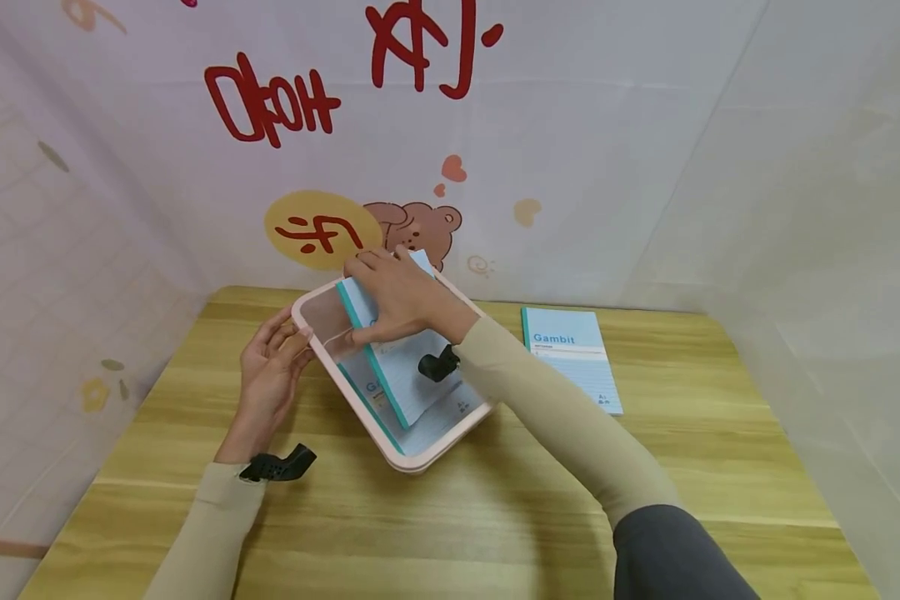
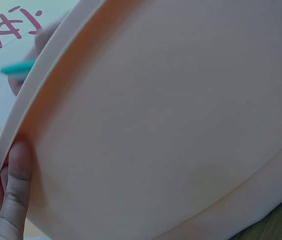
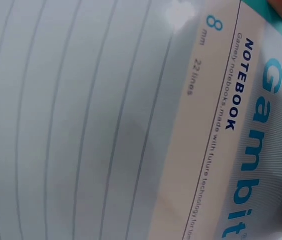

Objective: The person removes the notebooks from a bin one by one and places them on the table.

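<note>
A pale pink plastic bin [image 1: 418, 461] sits tilted on the table, its rim gripped at the left by my left hand [image 1: 264, 371], thumb on top and fingers beneath. Over the bin, my right hand [image 1: 399, 293] holds a light-blue notebook [image 1: 408, 379] with a teal spine, fingers at its far end and thumb at the spine. Inside the bin, below it, lies another such notebook [image 1: 367, 387], partly covered. In the right wrist view the held notebook's cover [image 3: 106, 125] fills most of the picture. The left wrist view shows mainly the bin's outer side [image 2: 145, 120].
A third Gambit notebook [image 1: 570, 362] lies flat on the wooden table [image 1: 690, 467], right of the bin. Behind the table hangs a white backdrop [image 1: 607, 150] with red lettering and a bear drawing. Pale walls [image 1: 817, 275] stand at both sides.
</note>
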Tool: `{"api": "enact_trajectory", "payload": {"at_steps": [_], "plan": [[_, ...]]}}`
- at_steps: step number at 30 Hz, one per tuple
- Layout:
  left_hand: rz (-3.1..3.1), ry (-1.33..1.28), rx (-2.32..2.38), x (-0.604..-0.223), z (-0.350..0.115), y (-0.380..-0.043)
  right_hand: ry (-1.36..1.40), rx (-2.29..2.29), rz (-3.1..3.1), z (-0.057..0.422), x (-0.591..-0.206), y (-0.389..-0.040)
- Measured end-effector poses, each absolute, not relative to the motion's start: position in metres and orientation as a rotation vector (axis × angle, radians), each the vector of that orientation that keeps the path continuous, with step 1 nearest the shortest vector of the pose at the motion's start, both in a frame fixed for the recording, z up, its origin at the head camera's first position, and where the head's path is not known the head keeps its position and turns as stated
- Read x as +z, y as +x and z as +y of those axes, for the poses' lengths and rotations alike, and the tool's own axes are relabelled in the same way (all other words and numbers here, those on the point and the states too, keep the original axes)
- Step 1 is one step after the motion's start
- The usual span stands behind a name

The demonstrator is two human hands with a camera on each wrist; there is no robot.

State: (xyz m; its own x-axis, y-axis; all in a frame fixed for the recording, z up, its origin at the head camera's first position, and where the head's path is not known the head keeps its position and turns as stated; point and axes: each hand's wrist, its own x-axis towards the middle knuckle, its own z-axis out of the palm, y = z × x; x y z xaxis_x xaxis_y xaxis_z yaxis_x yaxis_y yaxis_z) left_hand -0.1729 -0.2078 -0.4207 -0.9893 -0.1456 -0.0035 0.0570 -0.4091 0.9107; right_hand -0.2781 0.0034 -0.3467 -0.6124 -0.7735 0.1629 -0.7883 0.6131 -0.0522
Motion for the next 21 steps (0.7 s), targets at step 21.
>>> {"api": "enact_trajectory", "payload": {"at_steps": [21], "plan": [[-1.575,0.129,-2.556,-0.420,-0.207,-0.174,1.210,0.350,-2.540,0.035,-0.281,-0.257]]}}
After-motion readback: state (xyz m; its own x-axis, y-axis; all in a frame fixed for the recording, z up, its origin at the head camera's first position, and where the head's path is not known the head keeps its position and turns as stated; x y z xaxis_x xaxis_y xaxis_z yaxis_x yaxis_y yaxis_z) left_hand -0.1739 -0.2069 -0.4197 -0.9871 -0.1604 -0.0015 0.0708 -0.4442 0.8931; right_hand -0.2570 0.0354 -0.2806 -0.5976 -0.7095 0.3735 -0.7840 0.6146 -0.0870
